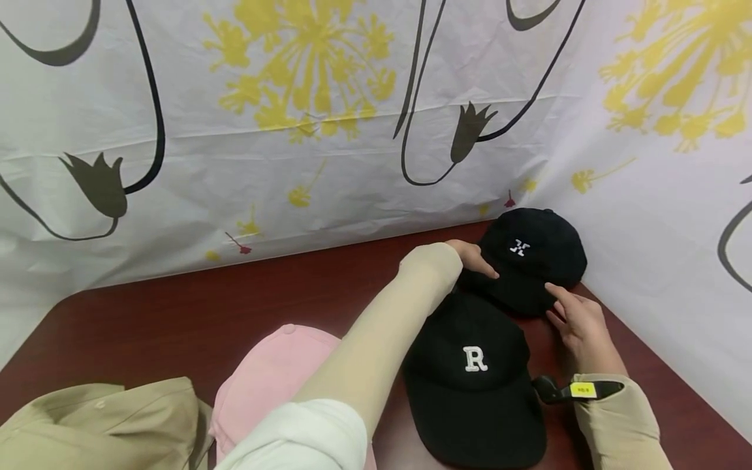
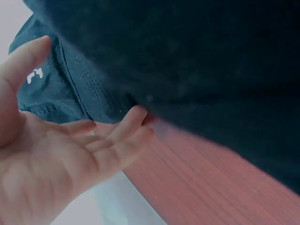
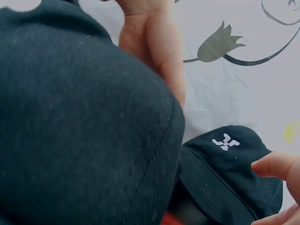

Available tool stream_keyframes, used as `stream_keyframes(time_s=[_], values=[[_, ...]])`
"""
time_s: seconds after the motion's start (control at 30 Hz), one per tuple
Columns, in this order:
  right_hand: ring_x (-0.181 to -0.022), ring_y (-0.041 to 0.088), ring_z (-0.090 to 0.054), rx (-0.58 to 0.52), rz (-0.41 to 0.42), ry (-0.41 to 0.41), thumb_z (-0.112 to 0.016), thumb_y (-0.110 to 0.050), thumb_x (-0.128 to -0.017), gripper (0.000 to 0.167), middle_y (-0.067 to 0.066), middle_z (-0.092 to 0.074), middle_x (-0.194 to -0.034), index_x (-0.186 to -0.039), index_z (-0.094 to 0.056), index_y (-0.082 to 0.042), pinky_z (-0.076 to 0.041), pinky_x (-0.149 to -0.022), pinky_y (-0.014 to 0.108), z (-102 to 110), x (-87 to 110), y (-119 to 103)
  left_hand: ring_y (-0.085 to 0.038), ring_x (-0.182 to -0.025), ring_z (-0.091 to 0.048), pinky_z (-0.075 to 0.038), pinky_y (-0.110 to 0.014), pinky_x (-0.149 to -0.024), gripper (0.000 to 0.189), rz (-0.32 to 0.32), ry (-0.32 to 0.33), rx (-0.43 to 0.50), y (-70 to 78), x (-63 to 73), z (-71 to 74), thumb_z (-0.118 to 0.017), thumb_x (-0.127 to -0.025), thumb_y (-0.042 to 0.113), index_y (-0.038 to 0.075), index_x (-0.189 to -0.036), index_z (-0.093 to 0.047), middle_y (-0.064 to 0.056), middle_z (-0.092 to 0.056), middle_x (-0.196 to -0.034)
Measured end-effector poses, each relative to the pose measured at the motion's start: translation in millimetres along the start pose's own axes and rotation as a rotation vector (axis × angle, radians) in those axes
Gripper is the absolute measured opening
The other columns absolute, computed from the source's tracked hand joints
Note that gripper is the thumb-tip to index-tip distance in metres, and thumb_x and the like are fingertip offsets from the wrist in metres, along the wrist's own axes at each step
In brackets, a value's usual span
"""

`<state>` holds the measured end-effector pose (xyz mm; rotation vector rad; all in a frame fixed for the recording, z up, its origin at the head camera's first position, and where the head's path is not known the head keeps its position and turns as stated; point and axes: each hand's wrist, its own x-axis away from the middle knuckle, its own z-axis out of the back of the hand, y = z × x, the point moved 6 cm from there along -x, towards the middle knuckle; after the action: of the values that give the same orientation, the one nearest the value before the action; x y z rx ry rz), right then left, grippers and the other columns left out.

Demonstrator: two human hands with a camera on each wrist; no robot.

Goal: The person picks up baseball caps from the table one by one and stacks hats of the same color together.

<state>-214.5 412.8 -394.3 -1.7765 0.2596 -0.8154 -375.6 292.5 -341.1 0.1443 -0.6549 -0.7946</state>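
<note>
A black cap with a white X-shaped mark lies at the far right corner of the table, its brim toward me. My left hand is at the left side of that brim, with the thumb and fingers spread apart. On the opposite side, my right hand has its fingertips by the brim's right edge, thumb and fingers apart. A second black cap, bearing a white letter R, lies just in front and fills much of both wrist views. In the left wrist view, the left hand shows its palm and loosely extended fingers.
Left of the R cap a pink cap is partly covered by my left sleeve. A beige cap lies at the near left. The dark red table meets a patterned white sheet at its back and right.
</note>
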Motion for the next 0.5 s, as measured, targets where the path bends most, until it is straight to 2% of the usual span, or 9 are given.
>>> stream_keyframes(time_s=[0.03,0.13,0.17,0.23,0.27,0.33,0.37,0.43,0.5], values=[[-0.135,0.012,-0.009,0.028,0.008,-0.01,-0.063,-0.037,-0.084,0.095,-0.001,0.005,-0.151,-0.145,0.005,-0.009,-0.035,-0.095,0.02,0,-0.4,0,-0.006,-0.132,-0.021,-0.021,-0.02,-0.102,0.078,0.029,0.025,0.005,-0.6,-5.0,-1.0,-0.053,-0.086,0.053,0.018,-0.147,-0.021,0.008,-0.02,-0.149],[-0.135,0.016,-0.012,0.132,0.046,-0.047,-0.062,-0.039,-0.084,0.095,0.005,0.006,-0.152,-0.145,0.003,-0.007,-0.039,-0.089,0.017,-1,-1.4,0,-0.008,-0.117,-0.04,-0.033,-0.023,-0.094,0.077,0.068,0.127,0.032,-14.9,-50.7,-1.6,-0.066,-0.078,0.05,0.018,-0.141,-0.035,0.006,-0.037,-0.139],[-0.136,0.018,-0.012,0.174,0.059,-0.051,-0.061,-0.04,-0.085,0.095,0.007,0.007,-0.152,-0.145,0.003,-0.006,-0.039,-0.089,0.017,-2,-1.6,0,-0.008,-0.112,-0.043,-0.036,-0.023,-0.091,0.077,0.085,0.15,0.048,-17.8,-58.6,-1.4,-0.069,-0.076,0.048,0.018,-0.139,-0.037,0.006,-0.04,-0.136],[-0.135,0.021,-0.015,0.267,0.089,-0.054,-0.06,-0.042,-0.085,0.095,0.011,0.008,-0.151,-0.145,0.005,-0.005,-0.037,-0.093,0.02,-4,-1.6,0,-0.009,-0.106,-0.047,-0.039,-0.024,-0.087,0.073,0.11,0.198,0.077,-19.0,-62.6,-0.6,-0.072,-0.075,0.044,0.017,-0.135,-0.042,0.005,-0.045,-0.13],[-0.135,0.023,-0.016,0.306,0.099,-0.053,-0.059,-0.042,-0.086,0.095,0.012,0.008,-0.151,-0.145,0.005,-0.005,-0.034,-0.096,0.022,-4,-1.5,-1,-0.009,-0.102,-0.049,-0.041,-0.023,-0.084,0.073,0.098,0.213,0.091,-20.9,-64.2,0.7,-0.075,-0.073,0.043,0.017,-0.133,-0.044,0.006,-0.047,-0.127],[-0.135,0.024,-0.016,0.367,0.118,-0.044,-0.058,-0.041,-0.086,0.094,0.014,0.007,-0.15,-0.145,0.005,-0.004,-0.031,-0.098,0.024,-6,-2.0,-2,-0.01,-0.103,-0.048,-0.041,-0.023,-0.084,0.068,0.122,0.219,0.102,-15.4,-42.0,2.6,-0.072,-0.077,0.04,0.017,-0.134,-0.043,0.005,-0.047,-0.128],[-0.134,0.024,-0.017,0.385,0.125,-0.037,-0.059,-0.041,-0.086,0.094,0.015,0.005,-0.15,-0.145,0.005,-0.004,-0.033,-0.096,0.022,-6,-2.5,-2,-0.01,-0.105,-0.048,-0.041,-0.023,-0.085,0.066,0.13,0.219,0.103,-11.5,-27.3,3.9,-0.07,-0.08,0.039,0.016,-0.135,-0.042,0.005,-0.046,-0.13],[-0.128,0.018,-0.033,0.405,0.144,-0.026,-0.06,-0.038,-0.086,0.094,0.017,0.002,-0.15,-0.144,0.004,-0.002,-0.039,-0.088,0.017,-7,-3.9,-4,-0.008,-0.106,-0.047,-0.04,-0.021,-0.085,0.062,0.152,0.229,0.101,-7.7,-9.7,5.8,-0.066,-0.083,0.038,0.016,-0.136,-0.041,0.006,-0.045,-0.13],[-0.105,0.009,-0.05,0.427,0.166,-0.01,-0.062,-0.035,-0.086,0.093,0.026,-0.019,-0.143,-0.144,0.002,0.0,-0.043,-0.074,0.012,-8,-5.3,-5,-0.007,-0.105,-0.047,-0.04,-0.019,-0.084,0.06,0.165,0.241,0.106,-6.5,2.9,7.9,-0.065,-0.084,0.037,0.017,-0.135,-0.041,0.006,-0.046,-0.129]])
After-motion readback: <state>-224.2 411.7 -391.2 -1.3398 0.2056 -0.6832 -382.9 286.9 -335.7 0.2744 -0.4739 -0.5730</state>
